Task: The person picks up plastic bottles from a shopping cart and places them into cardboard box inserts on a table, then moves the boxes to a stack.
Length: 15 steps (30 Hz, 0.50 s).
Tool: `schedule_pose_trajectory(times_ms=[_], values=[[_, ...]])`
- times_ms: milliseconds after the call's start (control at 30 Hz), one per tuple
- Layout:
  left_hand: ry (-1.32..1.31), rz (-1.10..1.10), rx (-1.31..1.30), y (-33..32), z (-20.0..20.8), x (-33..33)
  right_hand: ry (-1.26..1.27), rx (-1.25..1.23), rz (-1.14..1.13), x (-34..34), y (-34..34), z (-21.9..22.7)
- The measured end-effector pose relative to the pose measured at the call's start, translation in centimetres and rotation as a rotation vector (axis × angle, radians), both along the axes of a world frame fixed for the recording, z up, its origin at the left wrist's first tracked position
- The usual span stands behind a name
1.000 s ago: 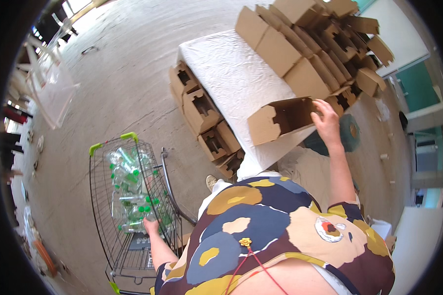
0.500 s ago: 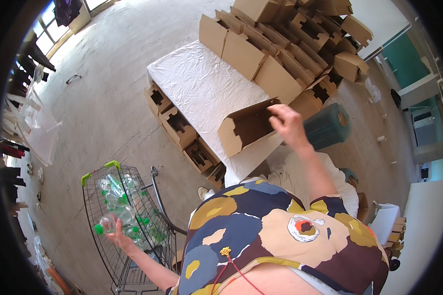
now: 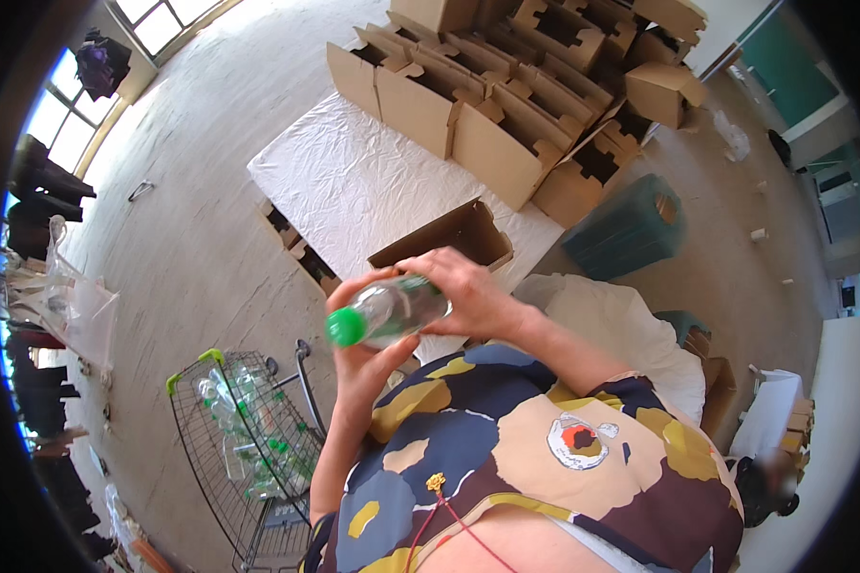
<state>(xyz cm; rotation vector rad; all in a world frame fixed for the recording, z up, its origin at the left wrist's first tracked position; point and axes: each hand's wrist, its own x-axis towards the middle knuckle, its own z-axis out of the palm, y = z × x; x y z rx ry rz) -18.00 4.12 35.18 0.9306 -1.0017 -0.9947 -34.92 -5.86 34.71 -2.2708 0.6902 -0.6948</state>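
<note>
Both my hands hold a clear plastic bottle (image 3: 388, 307) with a green cap, tilted on its side in front of my chest. My left hand (image 3: 361, 358) wraps round it near the cap end, thumb below and fingers above. At the other end, my right hand (image 3: 461, 294) grips its body. Just beyond the hands an open cardboard box (image 3: 463, 232) lies on the white-covered table (image 3: 344, 158), its near part hidden by my hands. At the lower left, a black wire shopping cart (image 3: 187, 447) contains several more green-capped bottles (image 3: 244, 406).
Rows of open cardboard boxes (image 3: 497, 143) crowd the table's far end, with more boxes (image 3: 291, 239) below its left edge. To the right stand a dark green bin (image 3: 631, 229) and a large white sack (image 3: 597, 315). Clothes (image 3: 43, 191) hang along the far left.
My left hand has brought a bottle up from the cart to my chest. My right hand has left the cardboard box and now holds the bottle too. The view has shifted.
</note>
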Motion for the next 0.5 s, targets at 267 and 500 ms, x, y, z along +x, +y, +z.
schedule_pose_trajectory(times_ms=[267,500], values=[[-0.497,-0.025,0.241,-4.5,0.0,-0.1,0.231,-0.083,-0.007,-3.3,-6.7,-3.8],[-1.218,-0.217,0.420,-8.4,-2.0,-1.2,0.610,-0.246,0.053,-3.5,-10.4,-6.4]])
